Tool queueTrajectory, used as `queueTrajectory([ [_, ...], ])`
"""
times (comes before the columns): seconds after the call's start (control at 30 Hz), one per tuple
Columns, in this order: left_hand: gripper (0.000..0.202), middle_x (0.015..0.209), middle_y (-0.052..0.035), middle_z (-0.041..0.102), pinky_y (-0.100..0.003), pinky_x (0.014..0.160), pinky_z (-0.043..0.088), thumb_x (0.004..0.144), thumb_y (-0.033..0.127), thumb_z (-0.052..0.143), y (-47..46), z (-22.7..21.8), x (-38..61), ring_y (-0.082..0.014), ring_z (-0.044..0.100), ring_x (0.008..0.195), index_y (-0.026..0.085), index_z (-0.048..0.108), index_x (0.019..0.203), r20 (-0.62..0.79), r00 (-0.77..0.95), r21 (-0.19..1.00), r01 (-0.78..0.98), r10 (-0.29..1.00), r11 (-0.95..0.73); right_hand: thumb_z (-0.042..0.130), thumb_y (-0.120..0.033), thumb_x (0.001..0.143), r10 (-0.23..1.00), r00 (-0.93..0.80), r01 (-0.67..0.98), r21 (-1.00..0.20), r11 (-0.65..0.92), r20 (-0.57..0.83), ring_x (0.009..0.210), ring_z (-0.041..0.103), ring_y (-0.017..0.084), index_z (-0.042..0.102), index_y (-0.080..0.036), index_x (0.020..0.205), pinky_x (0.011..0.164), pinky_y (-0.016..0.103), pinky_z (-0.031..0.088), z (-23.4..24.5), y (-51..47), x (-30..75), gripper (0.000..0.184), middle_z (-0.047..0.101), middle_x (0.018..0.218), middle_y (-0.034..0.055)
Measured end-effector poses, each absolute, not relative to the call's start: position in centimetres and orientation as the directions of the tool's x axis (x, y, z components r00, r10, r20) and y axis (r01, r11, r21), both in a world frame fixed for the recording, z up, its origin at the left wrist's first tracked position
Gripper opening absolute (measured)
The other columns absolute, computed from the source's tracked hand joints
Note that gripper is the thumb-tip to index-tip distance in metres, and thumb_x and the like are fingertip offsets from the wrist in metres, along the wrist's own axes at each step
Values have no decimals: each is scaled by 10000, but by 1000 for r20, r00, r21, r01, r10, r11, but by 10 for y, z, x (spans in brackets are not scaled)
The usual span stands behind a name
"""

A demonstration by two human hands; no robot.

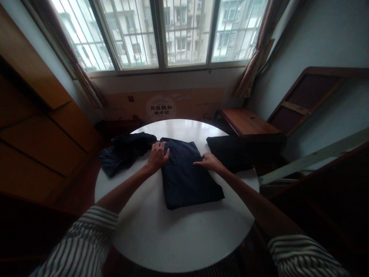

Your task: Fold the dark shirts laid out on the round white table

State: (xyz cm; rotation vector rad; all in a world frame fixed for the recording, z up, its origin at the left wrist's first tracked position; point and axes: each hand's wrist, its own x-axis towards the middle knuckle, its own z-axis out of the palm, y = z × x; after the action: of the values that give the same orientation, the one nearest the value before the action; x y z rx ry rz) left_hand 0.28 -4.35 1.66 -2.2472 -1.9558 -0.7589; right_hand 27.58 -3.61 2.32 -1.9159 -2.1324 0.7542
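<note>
A folded dark navy garment (188, 177) lies flat on a round white table (161, 242), between my two hands. At its upper left edge rests my left hand (157, 156), fingers bent over the cloth and thumb held apart from them. My right hand (211, 162) is closed at the garment's right edge, thumb on top of the cloth and the other fingers partly hidden. Left of my left hand sits a loose, crumpled dark garment (127, 152), hanging slightly past the table's rim. Beyond my right hand, another folded black garment (229, 152) lies near the right rim.
A wooden stool or small table (250, 120) stands behind the table at the right. Barred windows (184, 34) and a printed cardboard panel (161, 105) are at the back. Wooden cabinets (34, 127) rise at left; a pale slanted bar (311, 161) is at right.
</note>
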Motion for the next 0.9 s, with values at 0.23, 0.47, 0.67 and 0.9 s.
queueTrajectory([
  [0.23,1040,1150,-140,676,-421,972,479,713,450,797,-91,4,-9,-332,663,1064,157,228,1534,62,87,648,754,994,-106,769,-273,778,950,-227,540,-840,-61,-215,778,661,185,625,-135,943,578,224,493,14,-31,275,258,692,893,75],
  [0.47,725,1193,-112,642,-357,858,555,783,369,735,-89,-3,-2,-240,663,1024,208,425,1418,67,107,921,376,992,-103,860,-257,680,890,-362,61,-960,-275,-277,721,670,165,509,-185,1246,633,265,582,8,-42,280,669,672,869,24],
  [0.67,935,1063,-68,684,-323,783,586,660,303,876,-112,23,0,-209,690,901,241,368,1443,-153,219,988,29,964,151,836,-258,666,928,-370,-49,-996,-73,-50,710,670,171,108,-284,1524,688,321,599,20,-66,284,1126,647,852,-31],
  [0.9,833,895,-13,690,-280,690,587,693,237,851,-186,114,-12,-195,696,799,329,447,1416,-37,275,999,20,961,32,766,-314,776,905,-347,-56,-968,244,248,704,640,181,282,-366,1486,670,340,590,89,-138,303,860,625,812,-15],
])
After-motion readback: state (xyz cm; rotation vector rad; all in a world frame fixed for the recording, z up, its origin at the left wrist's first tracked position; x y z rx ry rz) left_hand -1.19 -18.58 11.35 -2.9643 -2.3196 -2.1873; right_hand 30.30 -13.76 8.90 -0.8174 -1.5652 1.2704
